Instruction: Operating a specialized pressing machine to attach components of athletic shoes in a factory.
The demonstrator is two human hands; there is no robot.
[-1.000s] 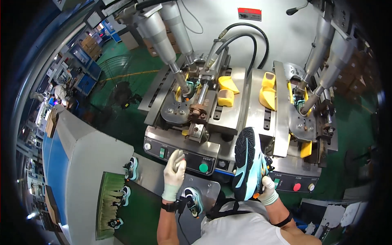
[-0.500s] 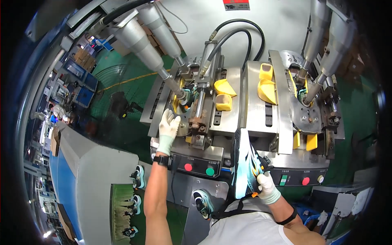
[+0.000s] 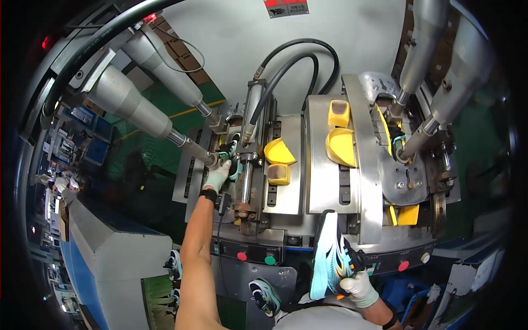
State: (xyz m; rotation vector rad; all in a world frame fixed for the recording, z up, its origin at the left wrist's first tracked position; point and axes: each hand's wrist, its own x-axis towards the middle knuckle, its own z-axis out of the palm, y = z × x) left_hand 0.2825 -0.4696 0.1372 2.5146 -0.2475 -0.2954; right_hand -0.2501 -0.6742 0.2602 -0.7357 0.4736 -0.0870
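Note:
My right hand, in a white glove, grips a sports shoe in black, white and light blue with orange accents. The shoe stands tilted, toe up, in front of the machine, its pale sole side facing left. My left hand, also gloved, reaches into the left press station. Its fingers close on another shoe of like colours, partly hidden by the hand and a metal rod. The end of the left press rod is right beside that hand.
Yellow pads lie on the left steel plate, and more yellow pads on the right one. The right station's rods reach down. Red buttons line the front panel. Shoes stand below, some beside a green-lined opening.
My left hand has moved forward to the shoe in the left station. The left rods are withdrawn, showing more of that shoe. My view has shifted; my right hand keeps its shoe.

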